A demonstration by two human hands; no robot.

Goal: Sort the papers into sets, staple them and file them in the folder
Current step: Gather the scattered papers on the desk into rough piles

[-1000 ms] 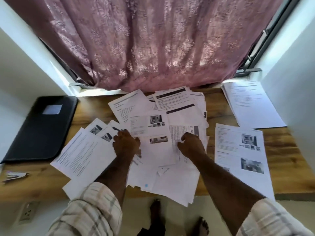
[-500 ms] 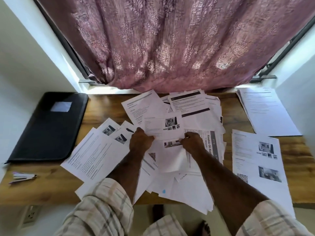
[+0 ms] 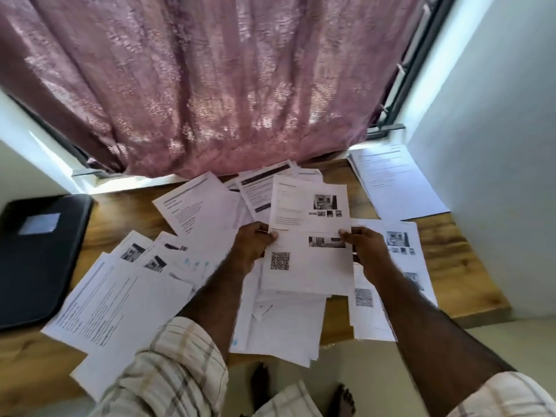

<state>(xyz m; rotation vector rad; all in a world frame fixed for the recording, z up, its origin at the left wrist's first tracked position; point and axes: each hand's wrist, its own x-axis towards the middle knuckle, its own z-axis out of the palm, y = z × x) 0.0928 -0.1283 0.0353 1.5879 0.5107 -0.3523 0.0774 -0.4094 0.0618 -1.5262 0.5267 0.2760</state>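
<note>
Hands, left hand (image 3: pixel 251 246) and right hand (image 3: pixel 365 251), are pinching a white printed photo sheet (image 3: pixel 310 233) above the scattered white paper pile (image 3: pixel 279 320); overhanging pages are probably risking sliding off the wooden table (image 3: pixel 445 266).

Mauve patterned curtain (image 3: pixel 210 85); black folder (image 3: pixel 39 260); white papers (image 3: pixel 120 308); plaid sleeve (image 3: pixel 168 371), perhaps beige.

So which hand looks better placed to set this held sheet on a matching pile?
Probably the right hand. Both hands pinch the photo sheet, but the similar photo-and-QR pile lies directly beside the right hand, while the left hand sits over the loose unsorted papers.
</note>
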